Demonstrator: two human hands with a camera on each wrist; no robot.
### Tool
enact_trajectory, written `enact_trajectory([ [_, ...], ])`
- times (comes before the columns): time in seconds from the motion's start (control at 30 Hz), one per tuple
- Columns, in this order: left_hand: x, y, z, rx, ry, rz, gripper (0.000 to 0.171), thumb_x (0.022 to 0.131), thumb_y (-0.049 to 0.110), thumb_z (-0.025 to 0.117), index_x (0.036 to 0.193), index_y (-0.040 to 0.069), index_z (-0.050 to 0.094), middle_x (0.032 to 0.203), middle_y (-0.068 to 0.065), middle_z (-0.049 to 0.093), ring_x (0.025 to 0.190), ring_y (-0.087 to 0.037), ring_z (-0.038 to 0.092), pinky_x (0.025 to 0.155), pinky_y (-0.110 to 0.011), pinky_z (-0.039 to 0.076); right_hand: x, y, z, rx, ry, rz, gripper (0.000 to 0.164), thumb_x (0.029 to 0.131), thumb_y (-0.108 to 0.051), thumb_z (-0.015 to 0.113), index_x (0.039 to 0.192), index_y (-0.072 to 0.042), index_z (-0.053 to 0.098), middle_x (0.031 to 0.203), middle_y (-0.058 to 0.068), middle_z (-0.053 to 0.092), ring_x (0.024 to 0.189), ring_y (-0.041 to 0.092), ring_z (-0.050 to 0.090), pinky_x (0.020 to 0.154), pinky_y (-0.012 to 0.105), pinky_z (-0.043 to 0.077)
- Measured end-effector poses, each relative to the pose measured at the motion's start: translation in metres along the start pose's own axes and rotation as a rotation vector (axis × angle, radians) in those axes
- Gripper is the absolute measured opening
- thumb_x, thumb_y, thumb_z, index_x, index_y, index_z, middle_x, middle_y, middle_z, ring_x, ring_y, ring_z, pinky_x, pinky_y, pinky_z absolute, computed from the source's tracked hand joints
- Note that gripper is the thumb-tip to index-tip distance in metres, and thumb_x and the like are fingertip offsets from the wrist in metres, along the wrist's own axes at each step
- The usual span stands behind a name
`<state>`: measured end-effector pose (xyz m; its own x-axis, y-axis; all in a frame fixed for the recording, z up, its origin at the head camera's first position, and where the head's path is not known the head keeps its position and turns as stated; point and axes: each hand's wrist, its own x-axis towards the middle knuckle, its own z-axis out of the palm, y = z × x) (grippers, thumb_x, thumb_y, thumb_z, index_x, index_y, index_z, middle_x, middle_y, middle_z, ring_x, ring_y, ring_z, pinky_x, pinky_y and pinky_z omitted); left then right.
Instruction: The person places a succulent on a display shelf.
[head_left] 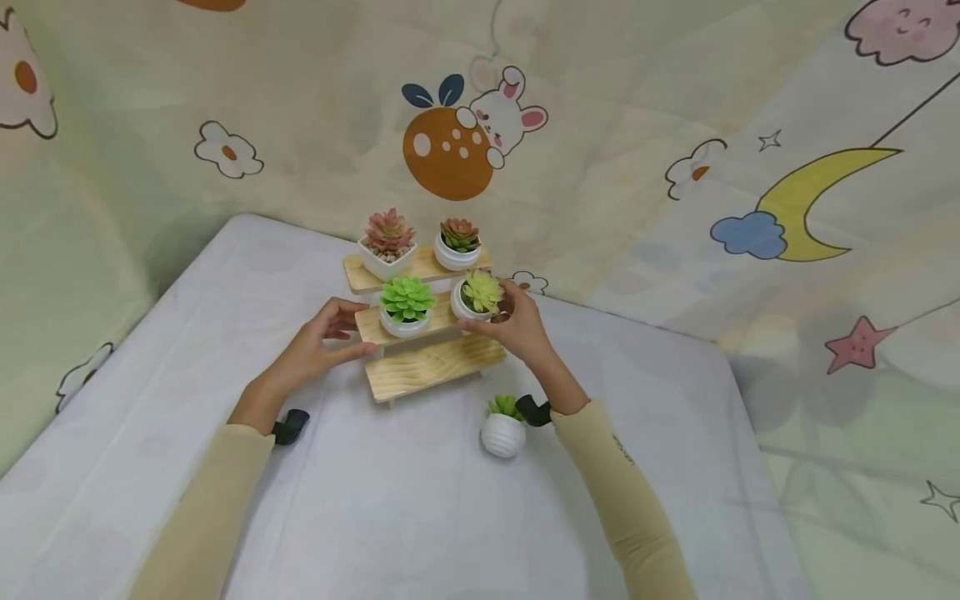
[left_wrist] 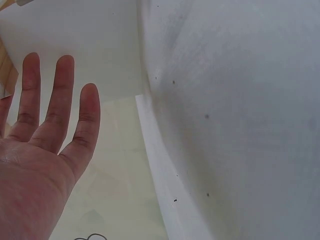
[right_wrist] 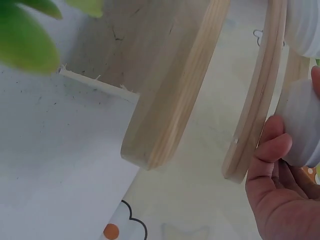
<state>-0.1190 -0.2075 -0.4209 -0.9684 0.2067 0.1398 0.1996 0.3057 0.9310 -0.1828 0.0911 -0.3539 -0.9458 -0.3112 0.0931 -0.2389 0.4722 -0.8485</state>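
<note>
A three-tiered wooden plant stand (head_left: 438,367) stands on the table. My left hand (head_left: 318,337) holds the left end of its middle tier between thumb and index finger; the other fingers (left_wrist: 60,107) stretch out free in the left wrist view. With thumb and fingers, my right hand (head_left: 517,325) grips a yellow-green succulent (head_left: 482,292) by its white pot (right_wrist: 302,130), at the right end of the middle tier. Left of it on that tier sits a bright green succulent (head_left: 407,298) in a white pot.
On the top tier stand a pink succulent (head_left: 388,235) in an angular white pot and a red-green succulent (head_left: 460,236) in a round one. A small green plant in a ribbed white pot (head_left: 503,436) lies tilted on the white-covered table (head_left: 405,517), near my right wrist. Printed cloth (head_left: 322,108) hangs behind.
</note>
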Motion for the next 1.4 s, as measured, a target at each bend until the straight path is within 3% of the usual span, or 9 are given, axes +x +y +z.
enact_trajectory([
  [0.43,0.000,0.001,0.000,0.007,-0.004,-0.006,0.055,0.082,0.024,0.073,0.124,0.009,0.041,0.132,-0.010,0.049,0.111,-0.025,0.050,0.098,-0.046,0.041,0.003,-0.001,0.006,0.005,-0.046,-0.004,0.067,0.071,-0.019,0.081,0.130,-0.010,0.050,0.103,0.008,0.059,0.076,0.017,0.052,0.065,0.020,0.047],
  [0.67,-0.001,0.004,0.001,0.013,-0.004,-0.035,0.058,0.081,0.025,0.073,0.126,0.009,0.040,0.129,-0.013,0.052,0.110,-0.022,0.049,0.099,-0.046,0.040,-0.006,-0.004,-0.001,0.013,-0.122,0.059,0.075,0.076,-0.023,0.078,0.139,-0.012,0.038,0.122,0.007,0.049,0.082,0.018,0.056,0.064,0.022,0.049],
  [0.8,-0.001,0.006,0.001,0.020,0.000,-0.036,0.058,0.082,0.023,0.073,0.128,0.009,0.039,0.129,-0.014,0.052,0.108,-0.017,0.049,0.098,-0.046,0.040,-0.025,0.002,-0.012,0.024,-0.078,0.121,0.075,0.079,-0.030,0.074,0.141,-0.015,0.035,0.130,0.007,0.046,0.084,0.020,0.059,0.066,0.024,0.049],
  [1.0,0.002,0.006,0.001,0.025,-0.007,-0.030,0.058,0.082,0.024,0.072,0.127,0.009,0.039,0.126,-0.013,0.052,0.108,-0.017,0.049,0.097,-0.045,0.041,-0.071,0.025,-0.031,-0.062,0.019,0.247,0.060,0.087,-0.042,0.063,0.134,-0.012,0.042,0.110,0.012,0.054,0.079,0.034,0.060,0.064,0.027,0.046],
  [1.13,0.002,0.006,0.000,0.030,-0.003,-0.048,0.059,0.082,0.026,0.072,0.128,0.011,0.039,0.125,-0.010,0.051,0.110,-0.021,0.049,0.097,-0.045,0.040,-0.099,0.038,-0.035,-0.153,-0.015,0.401,0.067,0.087,-0.057,0.053,0.131,-0.007,0.044,0.099,0.010,0.060,0.075,0.032,0.061,0.064,0.027,0.045],
  [1.23,0.003,0.005,-0.001,0.030,0.003,-0.048,0.059,0.082,0.025,0.072,0.128,0.011,0.039,0.126,-0.010,0.051,0.109,-0.016,0.050,0.097,-0.045,0.041,-0.115,0.042,-0.032,-0.213,-0.073,0.495,0.074,0.083,-0.067,0.050,0.124,-0.006,0.048,0.095,0.010,0.064,0.071,0.026,0.062,0.066,0.028,0.045],
  [1.4,0.003,0.004,0.001,0.021,-0.005,-0.014,0.058,0.083,0.020,0.071,0.129,0.009,0.039,0.124,-0.012,0.053,0.103,-0.004,0.049,0.096,-0.046,0.040,-0.128,0.045,-0.020,-0.231,-0.111,0.554,0.077,0.080,-0.069,0.052,0.122,-0.004,0.049,0.102,0.009,0.060,0.067,0.020,0.061,0.065,0.027,0.046],
])
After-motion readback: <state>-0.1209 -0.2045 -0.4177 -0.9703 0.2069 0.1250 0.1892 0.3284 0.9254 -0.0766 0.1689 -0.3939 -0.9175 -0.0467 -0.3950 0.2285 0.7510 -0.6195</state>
